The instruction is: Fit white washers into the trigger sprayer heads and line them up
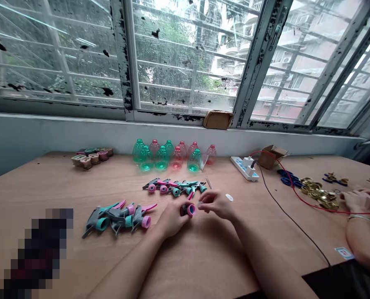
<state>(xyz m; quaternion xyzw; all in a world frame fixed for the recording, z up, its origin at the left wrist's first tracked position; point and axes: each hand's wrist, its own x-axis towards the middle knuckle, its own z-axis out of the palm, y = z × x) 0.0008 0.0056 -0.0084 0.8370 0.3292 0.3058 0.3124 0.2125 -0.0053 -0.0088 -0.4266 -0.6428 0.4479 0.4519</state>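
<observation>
My left hand [176, 216] is wrapped round a spray trigger head [190, 210], whose pink collar faces toward me and to the right. Just right of that collar, my right hand [216, 203] has its fingertips pinched together; a small pale bit seems to show there, too small to name. Left of my hands lies a group of grey spray heads [119, 218] with teal and pink triggers and collars. Beyond my hands stretches a row of similar spray heads [175, 187]. Tweezers [209, 182] and a small white oval piece [229, 197] lie near my right hand.
Green bottles [145, 160] and red bottles [176, 160] stand by the wall. A power strip [245, 168] has cables running rightward. Another person's hands [361, 201] are beside gold parts [318, 193] at right. Small blocks [93, 158] sit back left.
</observation>
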